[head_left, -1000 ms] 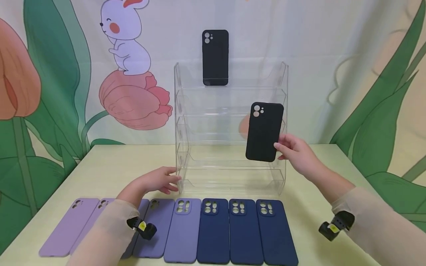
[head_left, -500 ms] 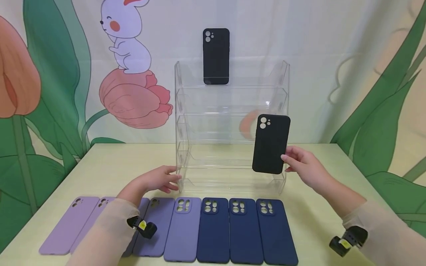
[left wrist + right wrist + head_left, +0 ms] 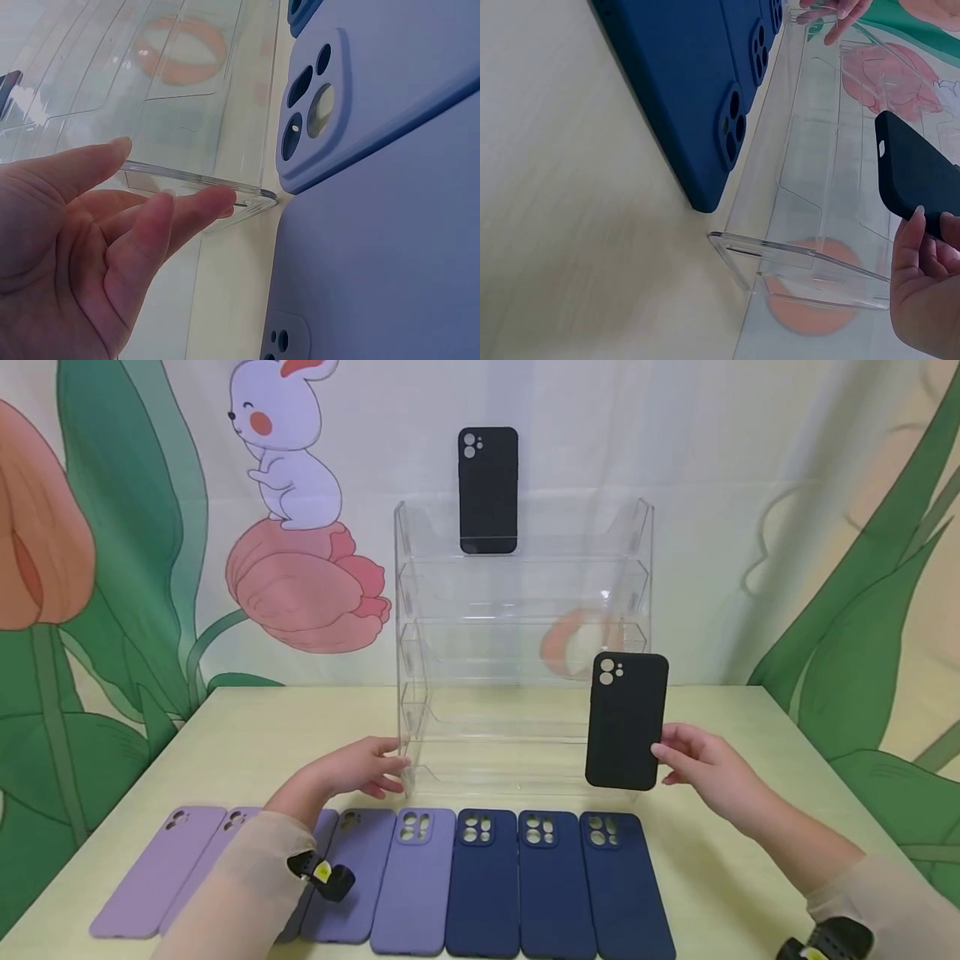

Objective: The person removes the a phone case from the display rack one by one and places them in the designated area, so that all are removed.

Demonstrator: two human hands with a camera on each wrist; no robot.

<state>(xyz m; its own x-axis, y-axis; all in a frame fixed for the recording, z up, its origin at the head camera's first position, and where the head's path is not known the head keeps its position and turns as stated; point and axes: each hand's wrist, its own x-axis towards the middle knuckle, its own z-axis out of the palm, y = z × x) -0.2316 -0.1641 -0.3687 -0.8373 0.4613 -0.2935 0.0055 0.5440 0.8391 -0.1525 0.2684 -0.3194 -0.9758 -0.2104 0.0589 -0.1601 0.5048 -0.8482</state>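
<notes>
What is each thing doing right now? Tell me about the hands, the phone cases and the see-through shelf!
Right hand: pinching the held black case, upright, off the table.
Left hand: fingers straight, touching the clear rack at its lower left corner.
Clear rack: standing upright.
Top black case: upright on top shelf.
Navy cases: lying flat.
Purple cases: lying flat.

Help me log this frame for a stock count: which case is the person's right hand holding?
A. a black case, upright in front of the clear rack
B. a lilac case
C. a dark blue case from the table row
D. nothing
A: the right hand pinches a black case by its edge, upright before the clear rack, while the dark blue cases lie flat on the table.
</notes>
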